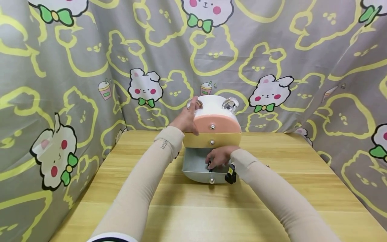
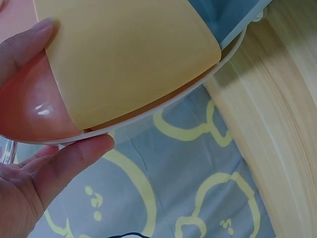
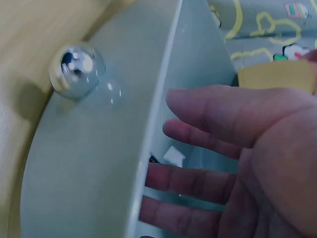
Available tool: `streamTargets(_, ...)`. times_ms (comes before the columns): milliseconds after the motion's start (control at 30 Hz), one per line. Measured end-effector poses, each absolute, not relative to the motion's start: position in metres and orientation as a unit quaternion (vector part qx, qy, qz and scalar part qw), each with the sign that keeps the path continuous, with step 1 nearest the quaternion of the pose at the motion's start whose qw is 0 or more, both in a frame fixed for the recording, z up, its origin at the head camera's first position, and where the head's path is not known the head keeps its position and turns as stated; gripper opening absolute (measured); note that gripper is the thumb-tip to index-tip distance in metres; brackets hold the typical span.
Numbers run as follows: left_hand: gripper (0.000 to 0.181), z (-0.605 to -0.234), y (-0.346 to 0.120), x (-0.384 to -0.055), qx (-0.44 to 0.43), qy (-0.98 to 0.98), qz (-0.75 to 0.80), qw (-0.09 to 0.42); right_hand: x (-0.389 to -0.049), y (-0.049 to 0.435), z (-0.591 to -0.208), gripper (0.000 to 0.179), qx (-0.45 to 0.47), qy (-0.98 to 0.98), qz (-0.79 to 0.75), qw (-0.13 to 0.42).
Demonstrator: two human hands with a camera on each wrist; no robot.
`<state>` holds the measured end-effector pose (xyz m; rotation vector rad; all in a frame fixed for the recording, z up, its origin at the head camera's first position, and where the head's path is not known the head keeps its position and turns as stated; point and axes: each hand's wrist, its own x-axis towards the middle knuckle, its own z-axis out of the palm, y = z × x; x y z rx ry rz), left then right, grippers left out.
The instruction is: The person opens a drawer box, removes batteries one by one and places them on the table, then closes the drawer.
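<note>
A small drawer cabinet point(image 1: 216, 105) has a white top with clear ear-shaped parts. Its pink drawer point(image 1: 223, 122) and yellow drawer point(image 1: 196, 139) are closed; the grey-green bottom drawer point(image 1: 193, 176) is pulled out. My left hand point(image 1: 186, 119) grips the cabinet's left edge, one digit on the front and others along the side, as the left wrist view shows. Inside the bottom drawer is my right hand point(image 1: 220, 157), fingers reaching down behind the drawer front, thumb apart from them. By those fingers lies a small black-and-white item point(image 3: 173, 156), partly hidden.
The cabinet stands on a wood-grain table point(image 1: 187, 215). A patterned grey curtain point(image 1: 175, 64) hangs behind it and at both sides. A round silver knob point(image 3: 77, 72) sticks out from the bottom drawer's front. A small black device point(image 1: 230, 174) sits at my right wrist.
</note>
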<state>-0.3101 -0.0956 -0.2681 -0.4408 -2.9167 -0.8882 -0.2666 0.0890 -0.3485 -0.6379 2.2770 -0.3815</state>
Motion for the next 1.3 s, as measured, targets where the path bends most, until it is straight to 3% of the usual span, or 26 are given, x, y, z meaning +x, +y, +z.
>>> streamTargets(167,0.15,-0.268,-0.094,-0.311,-0.146,-0.944,-0.293,0.034,-0.278,0.091,-0.355,0.044,-0.201,0.873,-0.179,0.408)
streamTargets(533,0.151,-0.272,-0.091,-0.314,-0.154,-0.952,-0.265,0.028,-0.29,0.086,-0.364,0.045,-0.186,0.845,-0.19,0.463)
streamTargets(1033,0.15,-0.271,-0.092,-0.313,-0.145,-0.95,-0.276,0.034,-0.29,0.081,-0.376,0.03,-0.137,0.851,-0.257,0.437)
streamTargets(1300,0.149,-0.269,-0.096,-0.313,-0.154,-0.946,-0.282,0.04,-0.291,0.079,-0.376,0.013,-0.147,0.862,-0.239,0.421)
